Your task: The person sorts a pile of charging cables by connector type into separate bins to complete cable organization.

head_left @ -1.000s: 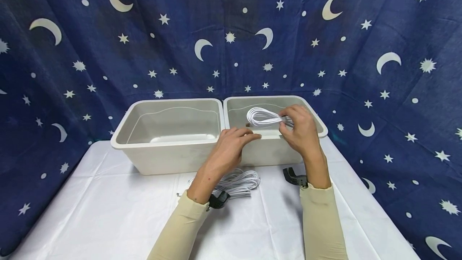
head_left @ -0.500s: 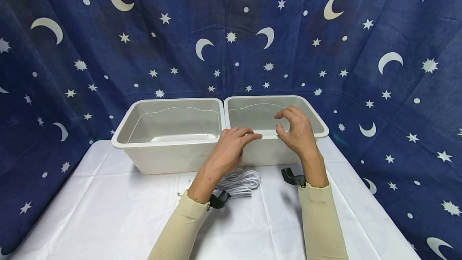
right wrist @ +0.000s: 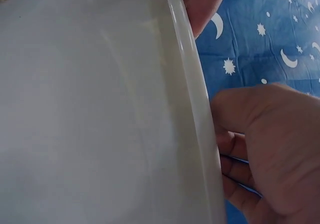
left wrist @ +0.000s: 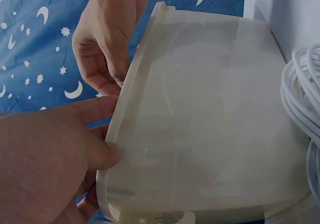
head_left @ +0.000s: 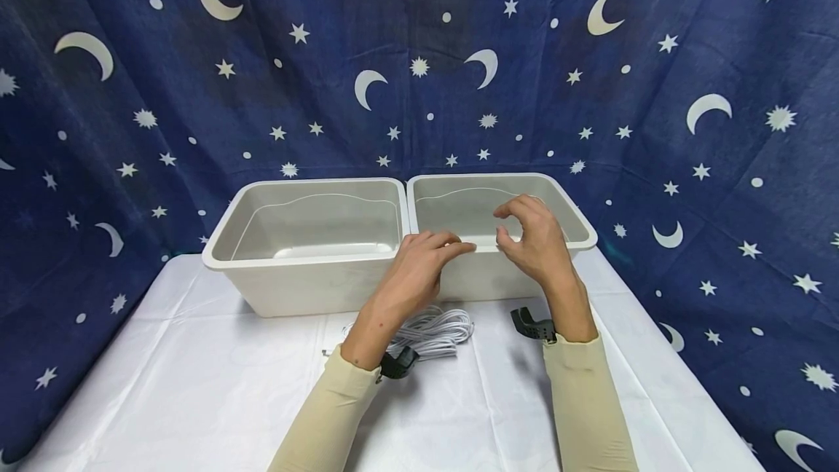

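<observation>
My left hand [head_left: 419,262] holds the near rim of the right grey bin [head_left: 498,272], close to the gap between the bins. In the left wrist view, digits of the left hand [left wrist: 60,154] lie on both sides of that rim. My right hand [head_left: 534,239] hovers over the same bin's near edge, thumb and fingers curved apart with nothing between them. Below my left wrist, a pile of white coiled cables [head_left: 432,333] lies on the table, partly covered by my forearm. The near wall hides much of the right bin's floor.
A matching grey bin [head_left: 308,286] stands directly to the left. Both sit at the back of the white-clothed table [head_left: 177,384], before a blue curtain [head_left: 314,35] with moons and stars.
My right hand has let go of a coiled white cable bundle over the right bin; it is now out of sight. The hand then shifted slightly left. My left hand stays put.
</observation>
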`<state>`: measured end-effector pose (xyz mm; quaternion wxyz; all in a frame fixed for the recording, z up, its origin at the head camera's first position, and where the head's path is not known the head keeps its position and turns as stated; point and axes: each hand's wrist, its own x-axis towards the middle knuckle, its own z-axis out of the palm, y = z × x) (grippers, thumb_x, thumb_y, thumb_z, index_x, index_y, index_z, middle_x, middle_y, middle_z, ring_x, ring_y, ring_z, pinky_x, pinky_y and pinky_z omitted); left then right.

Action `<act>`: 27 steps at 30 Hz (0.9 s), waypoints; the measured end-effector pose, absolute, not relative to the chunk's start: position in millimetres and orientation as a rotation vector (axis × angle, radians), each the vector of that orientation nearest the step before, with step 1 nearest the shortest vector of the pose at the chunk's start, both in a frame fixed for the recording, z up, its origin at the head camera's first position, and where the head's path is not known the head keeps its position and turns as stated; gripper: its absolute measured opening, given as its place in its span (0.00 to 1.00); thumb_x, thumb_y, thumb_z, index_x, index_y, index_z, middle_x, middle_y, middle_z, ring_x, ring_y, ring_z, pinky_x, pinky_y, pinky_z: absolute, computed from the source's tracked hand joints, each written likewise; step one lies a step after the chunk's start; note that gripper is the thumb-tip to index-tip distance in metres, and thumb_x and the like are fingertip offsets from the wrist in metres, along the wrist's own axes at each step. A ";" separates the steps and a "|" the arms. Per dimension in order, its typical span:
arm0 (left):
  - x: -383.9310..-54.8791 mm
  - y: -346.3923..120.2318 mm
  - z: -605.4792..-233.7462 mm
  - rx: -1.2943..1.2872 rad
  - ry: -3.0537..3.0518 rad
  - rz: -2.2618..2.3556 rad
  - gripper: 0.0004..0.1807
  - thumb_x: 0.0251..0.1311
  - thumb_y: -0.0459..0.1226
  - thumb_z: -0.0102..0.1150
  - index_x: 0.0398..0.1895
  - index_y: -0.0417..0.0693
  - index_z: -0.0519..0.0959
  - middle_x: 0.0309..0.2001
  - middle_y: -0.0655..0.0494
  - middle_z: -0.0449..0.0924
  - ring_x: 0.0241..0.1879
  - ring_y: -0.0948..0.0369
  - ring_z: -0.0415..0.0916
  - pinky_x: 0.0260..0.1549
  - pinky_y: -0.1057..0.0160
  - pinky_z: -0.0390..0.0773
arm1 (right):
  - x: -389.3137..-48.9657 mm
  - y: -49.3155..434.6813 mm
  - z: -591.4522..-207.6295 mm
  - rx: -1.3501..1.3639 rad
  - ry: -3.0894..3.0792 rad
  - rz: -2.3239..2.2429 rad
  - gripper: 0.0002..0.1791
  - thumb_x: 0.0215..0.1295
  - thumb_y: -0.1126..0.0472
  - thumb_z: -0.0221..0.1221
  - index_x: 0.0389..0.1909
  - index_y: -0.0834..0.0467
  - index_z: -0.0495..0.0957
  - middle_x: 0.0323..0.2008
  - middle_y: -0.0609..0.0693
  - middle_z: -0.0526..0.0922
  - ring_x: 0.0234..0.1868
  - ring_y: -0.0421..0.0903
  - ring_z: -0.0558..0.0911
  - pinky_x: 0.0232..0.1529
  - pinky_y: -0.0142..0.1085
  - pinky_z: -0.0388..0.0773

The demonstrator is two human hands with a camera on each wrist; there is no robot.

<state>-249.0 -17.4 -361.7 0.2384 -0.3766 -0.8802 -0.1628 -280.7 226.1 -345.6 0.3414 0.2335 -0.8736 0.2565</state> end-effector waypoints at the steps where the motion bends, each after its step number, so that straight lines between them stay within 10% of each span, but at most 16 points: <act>1: -248.8 -17.2 -361.4 -1.032 -2.412 -0.446 0.39 0.58 0.15 0.57 0.66 0.61 0.83 0.58 0.62 0.83 0.55 0.56 0.79 0.50 0.53 0.74 | -280.4 226.4 -345.6 0.609 -2.273 0.665 0.12 0.56 0.72 0.68 0.42 0.63 0.86 0.43 0.57 0.87 0.52 0.60 0.82 0.57 0.55 0.77; 27: -249.1 -18.4 -362.3 -1.019 -2.412 -0.466 0.39 0.59 0.16 0.57 0.66 0.62 0.82 0.57 0.64 0.83 0.56 0.57 0.78 0.49 0.54 0.74 | -248.4 214.3 -338.4 0.850 -2.141 0.734 0.07 0.55 0.68 0.69 0.35 0.60 0.84 0.34 0.51 0.85 0.41 0.51 0.83 0.47 0.47 0.77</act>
